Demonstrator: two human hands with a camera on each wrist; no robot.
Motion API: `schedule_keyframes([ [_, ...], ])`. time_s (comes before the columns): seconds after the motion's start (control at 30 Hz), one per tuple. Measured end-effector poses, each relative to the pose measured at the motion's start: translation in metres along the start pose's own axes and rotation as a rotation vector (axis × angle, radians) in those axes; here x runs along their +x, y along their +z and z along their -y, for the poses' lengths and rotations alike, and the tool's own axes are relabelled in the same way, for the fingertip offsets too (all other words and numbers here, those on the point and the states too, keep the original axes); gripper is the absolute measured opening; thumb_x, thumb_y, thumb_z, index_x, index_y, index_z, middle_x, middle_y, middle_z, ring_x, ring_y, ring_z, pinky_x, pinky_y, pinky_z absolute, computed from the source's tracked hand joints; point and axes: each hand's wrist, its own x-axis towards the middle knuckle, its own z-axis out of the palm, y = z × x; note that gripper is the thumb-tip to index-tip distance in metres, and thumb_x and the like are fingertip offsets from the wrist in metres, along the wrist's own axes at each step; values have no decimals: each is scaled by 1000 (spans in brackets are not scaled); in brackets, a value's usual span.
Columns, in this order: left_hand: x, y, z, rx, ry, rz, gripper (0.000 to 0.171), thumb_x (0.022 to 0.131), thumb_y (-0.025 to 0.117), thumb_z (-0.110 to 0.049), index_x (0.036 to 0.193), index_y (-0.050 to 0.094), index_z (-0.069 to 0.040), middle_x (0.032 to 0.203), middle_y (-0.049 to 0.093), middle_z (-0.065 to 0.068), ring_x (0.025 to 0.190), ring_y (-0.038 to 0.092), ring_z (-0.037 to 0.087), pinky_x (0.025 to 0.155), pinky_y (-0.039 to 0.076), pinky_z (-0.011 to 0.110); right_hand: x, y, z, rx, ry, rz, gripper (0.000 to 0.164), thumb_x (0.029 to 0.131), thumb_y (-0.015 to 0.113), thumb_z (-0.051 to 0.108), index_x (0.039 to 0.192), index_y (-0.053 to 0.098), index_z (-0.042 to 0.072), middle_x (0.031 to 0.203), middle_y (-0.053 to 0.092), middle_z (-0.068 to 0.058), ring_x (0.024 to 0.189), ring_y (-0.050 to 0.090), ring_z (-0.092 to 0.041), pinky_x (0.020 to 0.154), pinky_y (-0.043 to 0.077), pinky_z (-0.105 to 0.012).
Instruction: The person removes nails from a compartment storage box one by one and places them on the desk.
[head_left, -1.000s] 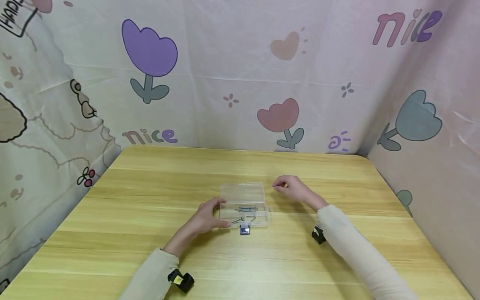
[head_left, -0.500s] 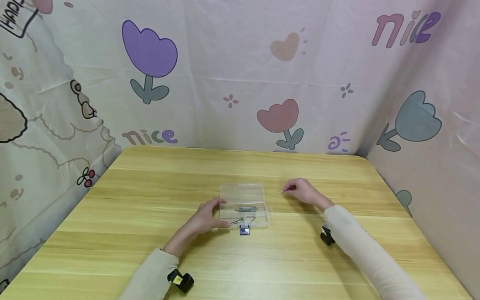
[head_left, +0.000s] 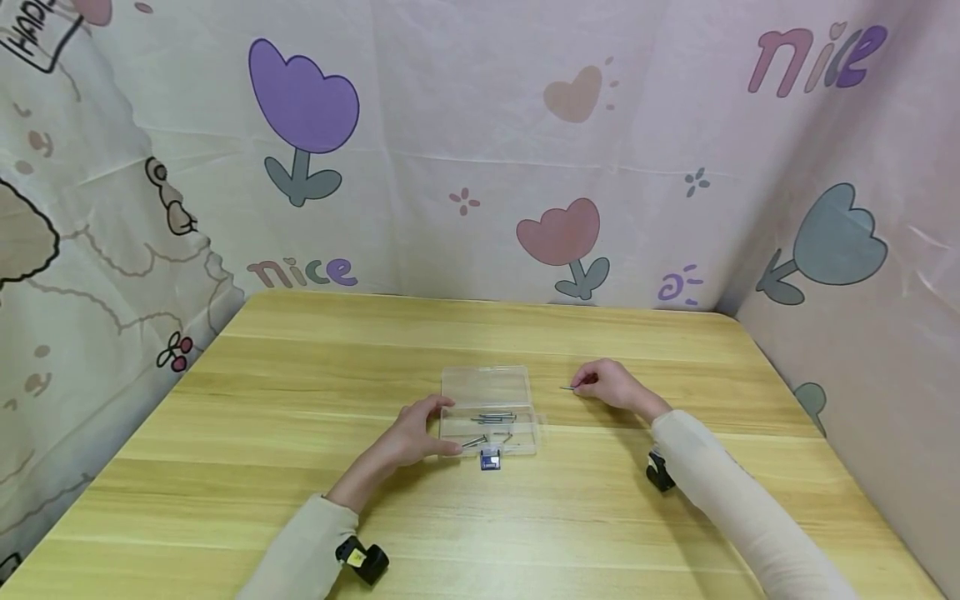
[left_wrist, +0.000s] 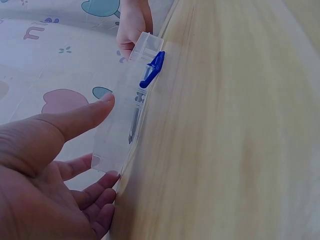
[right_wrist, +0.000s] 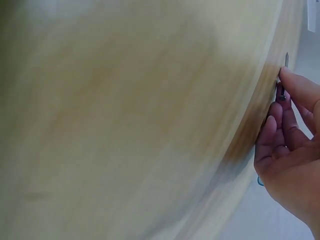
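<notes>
"So, what have your fingers got?"

"My right hand (head_left: 611,385) pinches a nail (right_wrist: 286,60) between thumb and fingertips, right of centre in the head view; its point shows at the upper right of the right wrist view."

"And the other one?"

"My left hand (head_left: 411,433) holds the left end of a clear box (head_left: 456,421), thumb and fingers spread across it. That's mid-frame, lid (head_left: 485,386) laid back, other nails (head_left: 495,419) inside, blue latch (head_left: 490,459) at the lower edge."
</notes>
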Motion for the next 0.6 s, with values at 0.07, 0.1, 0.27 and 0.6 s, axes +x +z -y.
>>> schedule_keyframes([
  [0.07, 0, 0, 0, -4, -2, 1, 69, 70, 87, -16, 131, 54, -9, 130, 52, 15, 120, 39, 35, 99, 34, 58, 0, 0, 0, 1, -4, 5, 7, 85, 72, 5, 86, 69, -1, 80, 67, -2, 74, 53, -14, 71, 46, -31],
  [0.1, 0, 0, 0, -5, -3, 2, 70, 70, 87, -16, 131, 54, -9, 130, 52, 15, 120, 39, 35, 99, 34, 58, 0, 0, -1, 0, -9, 8, 6, 85, 72, 5, 86, 69, -1, 80, 67, -2, 74, 54, -14, 71, 46, -31],
  [0.27, 0, 1, 0, -11, -8, 2, 69, 70, 87, -16, 131, 54, -9, 130, 51, 16, 121, 39, 35, 100, 34, 59, 1, -1, -2, 8, -2, 9, 6, 84, 72, 4, 88, 70, -1, 82, 67, -2, 75, 54, -14, 73, 46, -32],
  [0.6, -1, 1, -1, -8, -7, 0, 69, 71, 86, -16, 131, 54, -8, 131, 51, 17, 123, 38, 37, 101, 33, 59, 1, 0, -2, 27, 2, 10, 4, 85, 71, 1, 89, 71, 1, 84, 68, -2, 77, 55, -14, 74, 47, -32],
])
